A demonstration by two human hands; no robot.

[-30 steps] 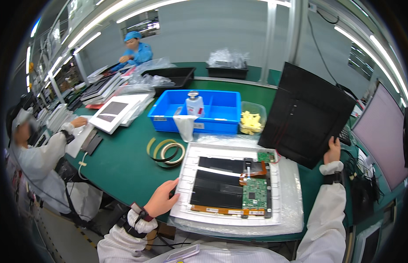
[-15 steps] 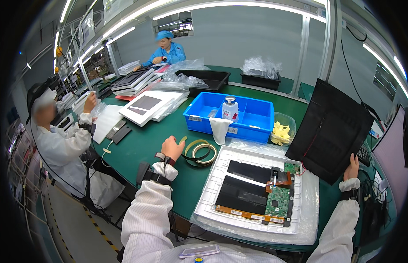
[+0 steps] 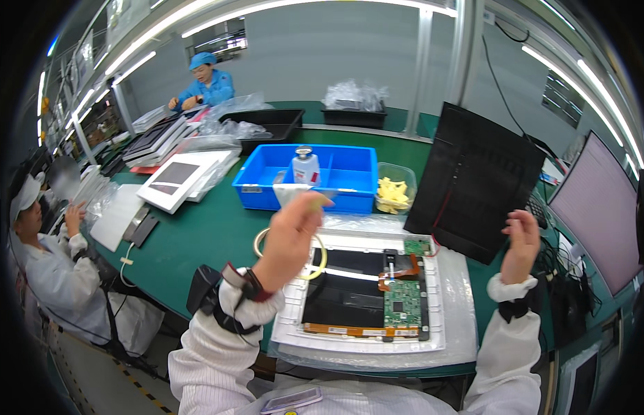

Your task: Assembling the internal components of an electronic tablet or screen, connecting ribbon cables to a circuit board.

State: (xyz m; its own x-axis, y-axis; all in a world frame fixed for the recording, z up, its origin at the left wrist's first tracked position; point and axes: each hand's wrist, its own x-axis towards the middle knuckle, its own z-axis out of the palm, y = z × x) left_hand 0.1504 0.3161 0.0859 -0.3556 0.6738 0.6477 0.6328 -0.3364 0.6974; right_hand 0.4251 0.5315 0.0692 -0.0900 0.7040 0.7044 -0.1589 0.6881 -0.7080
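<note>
My left hand [image 3: 287, 242] is raised over the left edge of a white-framed display unit [image 3: 289, 325], fingers pinched. A yellow-green roll of tape [image 3: 324, 259] hangs from it over the unit; motion blurs the hand, which partly hides the roll. Behind its wrist another tape roll [image 3: 258, 242] shows in part. The unit lies on clear plastic wrap, its green circuit board [image 3: 403, 306] and orange flat cable exposed. My right hand [image 3: 521, 247] is open with loosely curled fingers, beside a black panel [image 3: 467, 183] leaning upright, joined to the unit by a red wire.
Beyond the unit stand a blue divided bin [image 3: 267, 197] with a bottle [image 3: 306, 168] and a clear tub of yellow pieces [image 3: 393, 194]. A monitor [image 3: 595, 207] and cables are at right. White frames [image 3: 173, 181] lie left. Two people work nearby.
My left hand has moved right over the unit, bringing the tape roll along. My right hand has let go of the black panel's edge. The whole view has shifted.
</note>
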